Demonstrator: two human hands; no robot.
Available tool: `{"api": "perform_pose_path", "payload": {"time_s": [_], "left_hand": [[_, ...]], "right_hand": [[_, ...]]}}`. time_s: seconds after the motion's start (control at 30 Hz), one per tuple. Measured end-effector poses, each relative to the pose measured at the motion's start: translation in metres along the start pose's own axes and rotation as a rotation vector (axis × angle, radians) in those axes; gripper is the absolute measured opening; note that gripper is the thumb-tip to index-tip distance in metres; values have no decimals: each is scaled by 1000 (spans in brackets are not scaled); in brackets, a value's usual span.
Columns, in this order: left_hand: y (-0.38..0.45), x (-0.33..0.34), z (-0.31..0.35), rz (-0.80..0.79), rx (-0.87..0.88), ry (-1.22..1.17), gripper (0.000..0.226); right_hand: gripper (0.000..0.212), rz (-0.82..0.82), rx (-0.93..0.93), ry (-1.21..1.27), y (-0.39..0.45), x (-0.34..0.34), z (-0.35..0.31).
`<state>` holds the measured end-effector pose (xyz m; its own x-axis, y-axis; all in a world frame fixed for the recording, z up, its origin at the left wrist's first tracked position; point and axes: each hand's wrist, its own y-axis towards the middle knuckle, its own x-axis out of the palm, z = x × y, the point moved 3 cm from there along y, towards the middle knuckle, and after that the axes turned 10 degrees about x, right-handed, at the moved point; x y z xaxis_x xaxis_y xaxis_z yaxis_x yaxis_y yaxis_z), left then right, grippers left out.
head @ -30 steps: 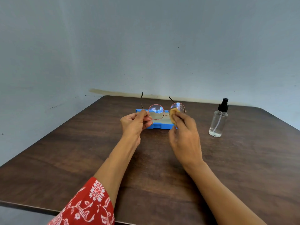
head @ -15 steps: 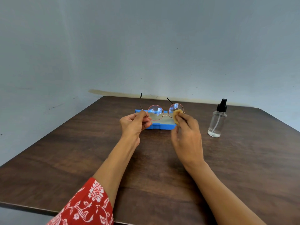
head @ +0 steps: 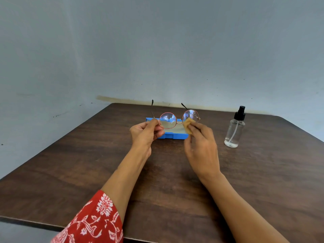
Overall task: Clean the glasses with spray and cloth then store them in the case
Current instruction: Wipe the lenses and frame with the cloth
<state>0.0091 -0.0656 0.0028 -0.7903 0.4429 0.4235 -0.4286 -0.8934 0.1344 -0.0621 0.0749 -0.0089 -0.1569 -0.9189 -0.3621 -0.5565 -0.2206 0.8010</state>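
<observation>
Head view shows your left hand (head: 146,131) holding the glasses (head: 178,119) up above the blue case (head: 172,135), which lies open on the table (head: 87,163) directly beneath them. The spray bottle (head: 235,130) stands well to the right of the case, apart from both hands.

Risks from here: you support the frame at one corner only, so pressing hard with the cloth (head: 188,126) on the far lens could twist the thin wire frame or lever it out of your grip, and it would drop onto the case edge. A wide sweep of your right hand (head: 201,146) toward the bottle could tip it, though it looks safely distant for now.

Your left fingers are curled tight, thumb and forefinger pinching the frame at the hinge beside the left lens. Your right fingers are drawn together, pinching the small tan cloth against the lower edge of the right lens; whether the thumb sits behind the lens, you cannot tell here.
</observation>
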Motion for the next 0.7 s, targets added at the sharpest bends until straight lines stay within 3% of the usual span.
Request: {"api": "perform_pose_path", "payload": {"time_s": [0.33,0.7], "left_hand": [[2,-2,-1,22,0,-16,3],[0,0,-1,1,-15,-2,6]], "right_hand": [[31,156,210,145,9,-16,18],[28,6,-18,66,2,2,12]]}}
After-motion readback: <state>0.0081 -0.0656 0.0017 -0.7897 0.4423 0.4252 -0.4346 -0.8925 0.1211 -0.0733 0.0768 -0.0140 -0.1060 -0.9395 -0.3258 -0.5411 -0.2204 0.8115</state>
